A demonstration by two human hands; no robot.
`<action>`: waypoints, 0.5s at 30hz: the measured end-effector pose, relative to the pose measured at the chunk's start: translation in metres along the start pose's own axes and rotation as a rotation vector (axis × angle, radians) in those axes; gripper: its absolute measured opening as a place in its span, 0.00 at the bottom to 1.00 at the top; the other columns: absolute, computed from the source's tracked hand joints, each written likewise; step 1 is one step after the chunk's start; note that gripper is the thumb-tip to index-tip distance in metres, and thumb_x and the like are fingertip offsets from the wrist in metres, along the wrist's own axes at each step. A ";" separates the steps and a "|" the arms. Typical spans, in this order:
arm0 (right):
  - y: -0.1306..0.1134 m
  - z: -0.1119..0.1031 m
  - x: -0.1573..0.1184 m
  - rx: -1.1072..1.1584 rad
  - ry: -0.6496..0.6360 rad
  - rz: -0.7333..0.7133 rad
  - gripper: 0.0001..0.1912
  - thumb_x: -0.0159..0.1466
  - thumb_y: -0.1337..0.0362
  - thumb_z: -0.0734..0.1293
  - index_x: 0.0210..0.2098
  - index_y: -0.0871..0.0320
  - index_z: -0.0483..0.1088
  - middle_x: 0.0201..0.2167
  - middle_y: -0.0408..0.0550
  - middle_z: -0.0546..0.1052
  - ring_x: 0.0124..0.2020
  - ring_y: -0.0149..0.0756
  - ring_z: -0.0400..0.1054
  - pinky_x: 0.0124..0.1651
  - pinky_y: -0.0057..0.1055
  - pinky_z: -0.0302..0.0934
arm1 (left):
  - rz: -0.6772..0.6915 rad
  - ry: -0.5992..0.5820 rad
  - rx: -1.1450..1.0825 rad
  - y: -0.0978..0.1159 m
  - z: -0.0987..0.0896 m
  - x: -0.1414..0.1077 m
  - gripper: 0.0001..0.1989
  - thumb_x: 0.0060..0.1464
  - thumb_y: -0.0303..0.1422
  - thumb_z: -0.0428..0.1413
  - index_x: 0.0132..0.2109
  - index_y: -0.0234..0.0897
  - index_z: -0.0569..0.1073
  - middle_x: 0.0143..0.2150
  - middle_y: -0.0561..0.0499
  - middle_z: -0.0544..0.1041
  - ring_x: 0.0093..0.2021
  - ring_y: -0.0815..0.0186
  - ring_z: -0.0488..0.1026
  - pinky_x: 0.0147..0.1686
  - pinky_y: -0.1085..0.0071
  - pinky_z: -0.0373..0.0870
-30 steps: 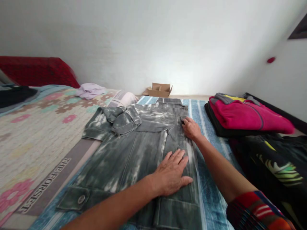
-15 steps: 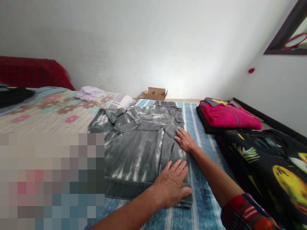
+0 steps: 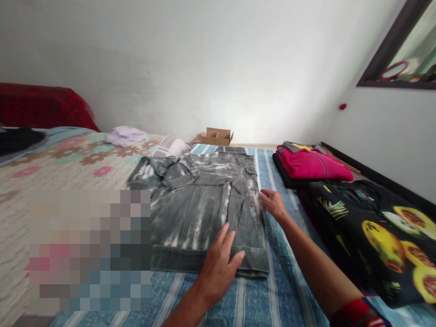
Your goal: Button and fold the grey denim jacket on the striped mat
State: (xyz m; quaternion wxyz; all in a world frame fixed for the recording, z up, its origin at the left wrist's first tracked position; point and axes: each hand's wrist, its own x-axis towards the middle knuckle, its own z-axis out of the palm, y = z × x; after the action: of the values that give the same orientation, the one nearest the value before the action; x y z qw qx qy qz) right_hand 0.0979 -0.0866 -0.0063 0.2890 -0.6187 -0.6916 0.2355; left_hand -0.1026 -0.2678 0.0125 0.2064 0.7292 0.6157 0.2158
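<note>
- Wall (image 3: 170, 68): pale, running behind the whole bedding area.
- Blue striped sheet (image 3: 272, 299): laid beneath the clothes.
- Quilt (image 3: 68, 168): flower-patterned, to the left of the sheet (pixelation hides its lower portion).
- Grey jacket (image 3: 194, 213): mottled grey and white, spread on the sheet in the middle of the view, collar toward the wall, hem toward the wearer. A sleeve lies bent at the upper left, its cuff resting over the body. Pixelation covers the lower left corner.
- Black printed garment (image 3: 368, 236): yellow fruit pattern, lying at the right, well apart from the jacket.
- Pink garment (image 3: 313, 165): folded, grey and yellow at the top, stacked on dark cloth (image 3: 282, 175) beyond the printed garment.
- Cardboard box (image 3: 218, 136): flaps open, near the wall beyond the collar.
- Lilac cloth (image 3: 126, 136): crumpled, on the quilt.
- Left hand (image 3: 220, 263): above the hem area, fingers extended, thumb spread wide; contact with the fabric cannot be determined.
- Right hand (image 3: 274, 204): at the jacket's right edge, fingers bent and narrow together; whether they grip the edge cannot be told.
</note>
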 end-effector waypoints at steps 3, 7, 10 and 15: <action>0.002 0.000 -0.010 0.116 -0.008 0.185 0.16 0.64 0.63 0.60 0.48 0.65 0.70 0.30 0.48 0.77 0.31 0.35 0.73 0.33 0.29 0.66 | -0.071 0.094 -0.084 -0.004 0.003 0.002 0.24 0.54 0.34 0.48 0.58 0.32 0.65 0.65 0.41 0.60 0.64 0.59 0.57 0.62 0.61 0.56; -0.004 0.005 -0.010 0.211 -0.098 0.362 0.12 0.65 0.61 0.63 0.42 0.63 0.70 0.28 0.43 0.74 0.25 0.28 0.69 0.28 0.27 0.66 | -0.048 0.142 -0.081 -0.008 0.007 0.006 0.23 0.53 0.33 0.49 0.55 0.32 0.68 0.62 0.40 0.64 0.62 0.59 0.61 0.61 0.61 0.59; -0.008 0.009 0.004 0.245 -0.139 0.477 0.13 0.66 0.58 0.63 0.42 0.62 0.69 0.33 0.44 0.73 0.28 0.28 0.68 0.31 0.28 0.67 | -0.012 0.185 -0.045 -0.011 0.011 0.006 0.21 0.53 0.32 0.49 0.54 0.32 0.69 0.60 0.39 0.66 0.60 0.57 0.64 0.59 0.59 0.61; -0.012 0.015 0.031 0.267 -0.152 0.593 0.14 0.65 0.59 0.64 0.46 0.62 0.67 0.40 0.48 0.72 0.35 0.32 0.69 0.36 0.33 0.68 | 0.022 0.238 0.020 -0.015 0.016 0.007 0.19 0.54 0.32 0.50 0.52 0.30 0.71 0.57 0.39 0.70 0.58 0.56 0.67 0.57 0.57 0.65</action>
State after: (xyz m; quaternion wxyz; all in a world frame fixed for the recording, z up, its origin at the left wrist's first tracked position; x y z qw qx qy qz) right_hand 0.0764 -0.0566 -0.0057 0.2340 -0.7302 -0.4640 0.4436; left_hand -0.1044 -0.2591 -0.0089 0.1223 0.7070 0.6301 0.2971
